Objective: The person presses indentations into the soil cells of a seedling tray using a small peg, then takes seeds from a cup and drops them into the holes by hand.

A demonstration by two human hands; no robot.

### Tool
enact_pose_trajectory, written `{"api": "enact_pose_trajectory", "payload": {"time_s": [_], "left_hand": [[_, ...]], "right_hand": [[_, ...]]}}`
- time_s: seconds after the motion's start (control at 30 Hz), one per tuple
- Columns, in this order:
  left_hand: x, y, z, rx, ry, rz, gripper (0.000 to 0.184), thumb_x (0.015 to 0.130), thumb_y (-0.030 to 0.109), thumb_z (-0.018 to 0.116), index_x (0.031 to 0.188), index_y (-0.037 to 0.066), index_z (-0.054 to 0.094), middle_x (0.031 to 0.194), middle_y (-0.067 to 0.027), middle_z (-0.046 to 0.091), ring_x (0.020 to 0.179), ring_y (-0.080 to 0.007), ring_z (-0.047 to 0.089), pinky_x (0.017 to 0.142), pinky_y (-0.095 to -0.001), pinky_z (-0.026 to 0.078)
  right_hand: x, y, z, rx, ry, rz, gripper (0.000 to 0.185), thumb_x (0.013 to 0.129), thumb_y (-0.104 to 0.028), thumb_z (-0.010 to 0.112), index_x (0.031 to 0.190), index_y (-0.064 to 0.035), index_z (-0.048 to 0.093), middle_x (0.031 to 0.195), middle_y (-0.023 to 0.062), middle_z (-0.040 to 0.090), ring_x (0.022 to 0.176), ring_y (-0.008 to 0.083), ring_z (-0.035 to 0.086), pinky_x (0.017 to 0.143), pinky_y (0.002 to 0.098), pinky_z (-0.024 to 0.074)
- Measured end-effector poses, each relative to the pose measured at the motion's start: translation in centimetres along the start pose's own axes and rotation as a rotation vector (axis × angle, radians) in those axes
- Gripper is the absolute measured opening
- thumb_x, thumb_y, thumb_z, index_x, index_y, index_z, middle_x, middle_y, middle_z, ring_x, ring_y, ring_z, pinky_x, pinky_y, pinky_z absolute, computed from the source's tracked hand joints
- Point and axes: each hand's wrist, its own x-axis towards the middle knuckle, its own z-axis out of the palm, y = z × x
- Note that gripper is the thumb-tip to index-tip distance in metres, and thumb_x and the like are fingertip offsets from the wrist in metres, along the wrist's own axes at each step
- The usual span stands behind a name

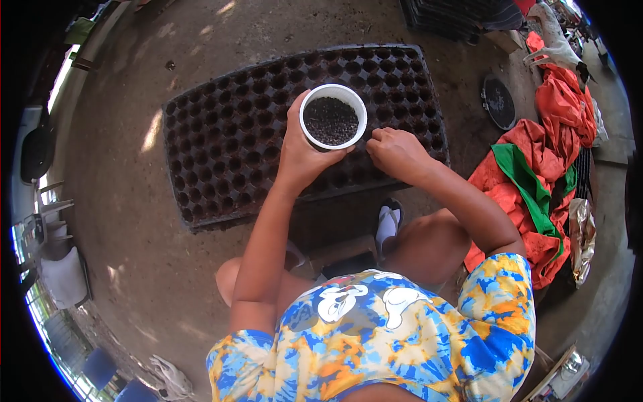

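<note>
My left hand (pixel 301 151) is wrapped round a white cup (pixel 363 115) and holds it above a black seedling tray (pixel 234 134). Dark small grains, like seeds, fill the lower part of the cup (pixel 330 122). Just right of the cup, my right hand (pixel 395 153) is over the tray with its fingers pinched together; what they hold, if anything, is too small to make out. The tray has many round cells in rows, dark inside.
Red and green cloths (pixel 536 181) lie on the ground at the right, near a round black dish (pixel 497 102). A white animal (pixel 552 37) stands at the upper right. Stacked black trays (pixel 439 20) are at the top. Chairs (pixel 63 275) stand at the left.
</note>
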Motion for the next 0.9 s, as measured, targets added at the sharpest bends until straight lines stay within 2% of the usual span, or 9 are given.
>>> {"api": "enact_pose_trajectory", "payload": {"time_s": [0.27, 0.47, 0.57, 0.77, 0.9], "left_hand": [[0.1, 0.4, 0.0, 0.01, 0.012, -0.011, 0.099, 0.057, 0.01, 0.086, 0.138, 0.002, 0.03, 0.127, -0.0132, 0.05, 0.119, -0.0228, 0.05, 0.101, -0.0351, 0.04], [0.1, 0.0, 0.0, 0.009, 0.017, -0.007, 0.099, 0.056, 0.01, 0.086, 0.138, 0.002, 0.03, 0.127, -0.0129, 0.05, 0.119, -0.0229, 0.05, 0.102, -0.035, 0.04], [0.1, 0.4, 0.0, -0.004, 0.019, -0.012, 0.098, 0.057, 0.011, 0.086, 0.138, 0.002, 0.031, 0.127, -0.0128, 0.05, 0.119, -0.0229, 0.05, 0.102, -0.0348, 0.04], [0.3, 0.2, -0.1, -0.004, 0.013, -0.002, 0.098, 0.057, 0.01, 0.086, 0.138, 0.003, 0.03, 0.127, -0.0125, 0.049, 0.119, -0.0226, 0.05, 0.102, -0.0346, 0.04], [0.2, 0.2, 0.1, -0.01, 0.0, -0.018, 0.098, 0.058, 0.011, 0.085, 0.138, 0.002, 0.03, 0.128, -0.0124, 0.049, 0.119, -0.0225, 0.05, 0.102, -0.0341, 0.039]], "right_hand": [[0.0, 0.1, 0.3, -0.069, -0.002, -0.022, 0.006, 0.076, -0.011, 0.063, 0.076, -0.0063, 0.059, 0.081, 0.0099, 0.057, 0.078, 0.0285, 0.06, 0.067, 0.0392, 0.0515], [-0.4, 0.6, -2.1, 0.142, 0.057, 0.094, 0.007, 0.075, -0.011, 0.061, 0.078, -0.0062, 0.058, 0.083, 0.0109, 0.058, 0.081, 0.0294, 0.06, 0.07, 0.0398, 0.0513], [-0.6, 1.0, -3.4, 0.237, 0.001, 0.209, 0.006, 0.076, -0.012, 0.06, 0.079, -0.0064, 0.058, 0.084, 0.0101, 0.058, 0.082, 0.0302, 0.059, 0.072, 0.0415, 0.0503], [-2.2, 2.3, -2.9, 0.211, -0.062, 0.243, 0.008, 0.078, -0.011, 0.06, 0.083, -0.0057, 0.063, 0.087, 0.0104, 0.062, 0.084, 0.0308, 0.061, 0.073, 0.0413, 0.0493], [-2.1, 2.6, -4.8, 0.335, 0.058, 0.28, 0.008, 0.078, -0.01, 0.064, 0.084, -0.0057, 0.066, 0.085, 0.0105, 0.062, 0.078, 0.0297, 0.062, 0.069, 0.0385, 0.0497]]}}
